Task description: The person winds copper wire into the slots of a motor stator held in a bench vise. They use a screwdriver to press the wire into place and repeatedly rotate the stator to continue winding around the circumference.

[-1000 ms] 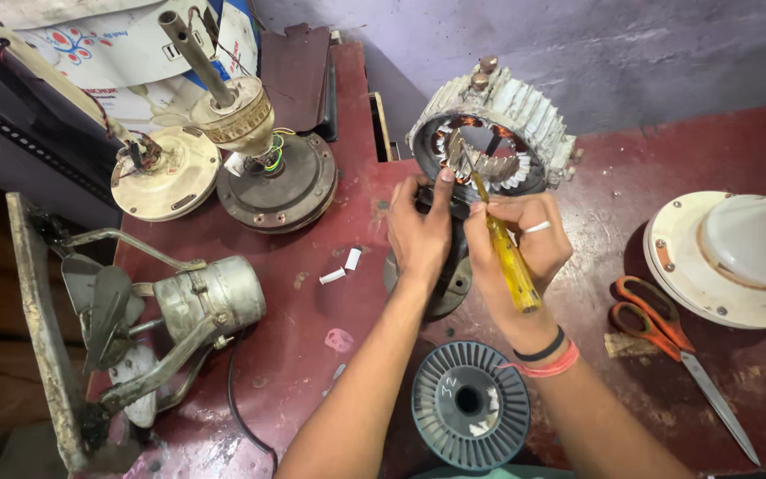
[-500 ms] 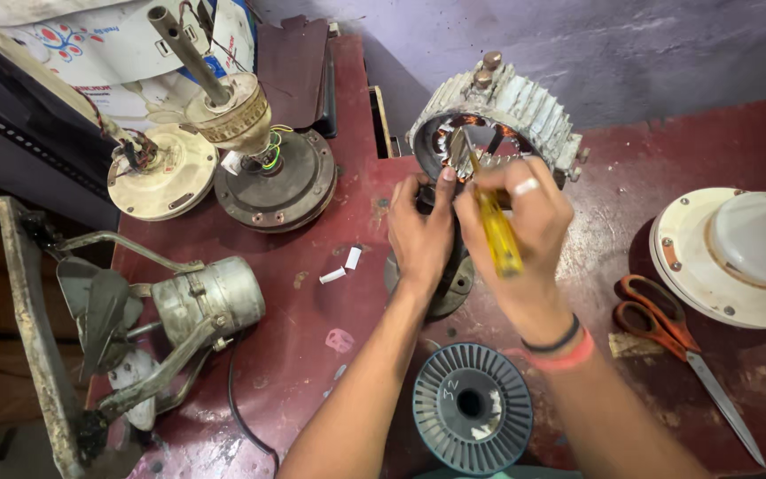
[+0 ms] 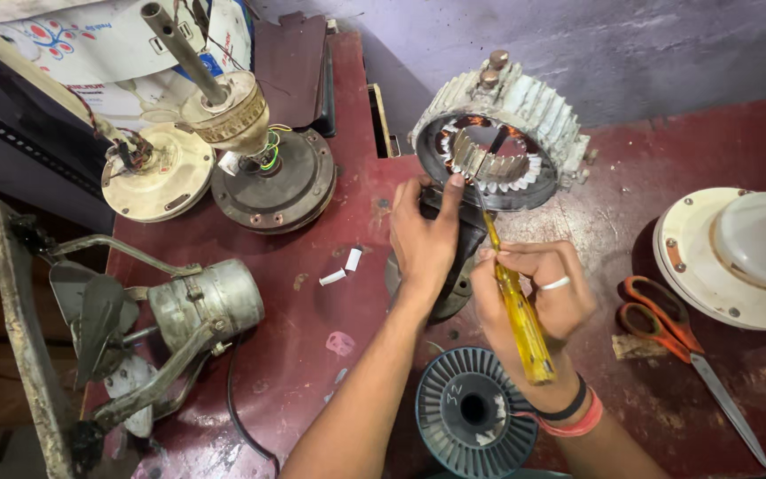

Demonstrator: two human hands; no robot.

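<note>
Lower now than half a second ago, the right hand has drawn back from the finned grey metal motor stator with copper windings, and its yellow-handled screwdriver slants up with the thin shaft reaching toward the ring's inner slots, the tip close to the left fingertip. That hand is wrapped tight around the yellow handle; a pale ring shows on one finger, and black and red bands circle the wrist. The left hand lies flat over a dark round motor part just below the stator, one finger stretched up to touch the stator's lower inner edge; it grips nothing that can be seen.

The stator leans tilted near the back of the dark red worktable. Just in front of the wrists lies a black ribbed plastic spool. To the right, orange-handled scissors rest beside a white round fan housing. Left of the hands, two small white sleeve scraps lie on the table, with a rusty round motor base bearing a shaft behind them and a grey fan motor with bent blades at the left edge.
</note>
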